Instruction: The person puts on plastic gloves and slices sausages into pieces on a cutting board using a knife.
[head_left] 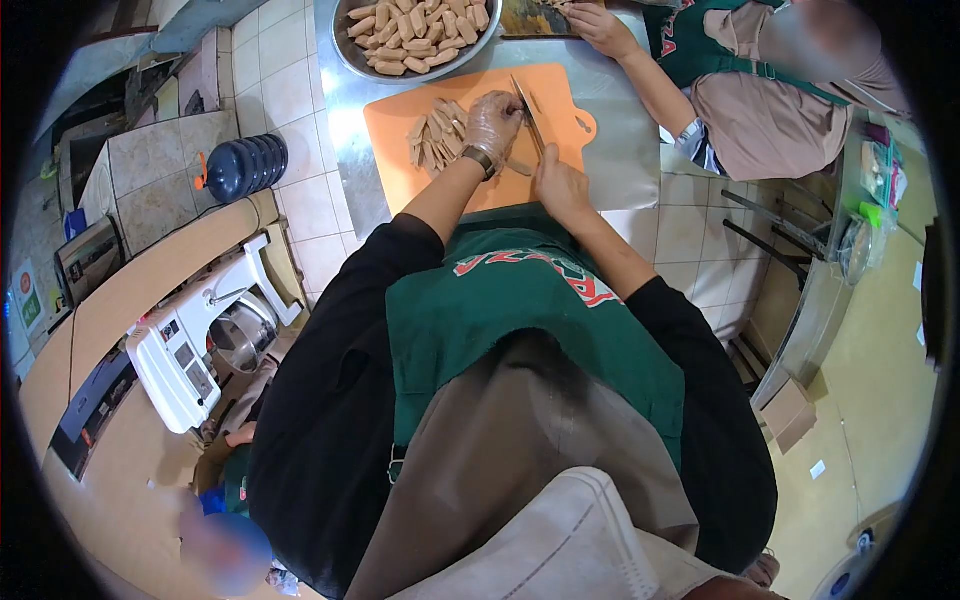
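On an orange cutting board, my left hand wears a clear plastic glove, its fingers curled in against the blade. Whatever those fingers pinch is hidden. My right hand is bare and wrapped round the handle of a knife, whose blade points away from me. Light-brown sausage strips lie in a pile left of my left hand. One thin strip is just right of the blade, and another piece rests between my wrists.
A metal bowl full of short sausages stands beyond the board on the steel table. At the upper right, a co-worker's hand is over another board. A blue water bottle and a white mixer are at left.
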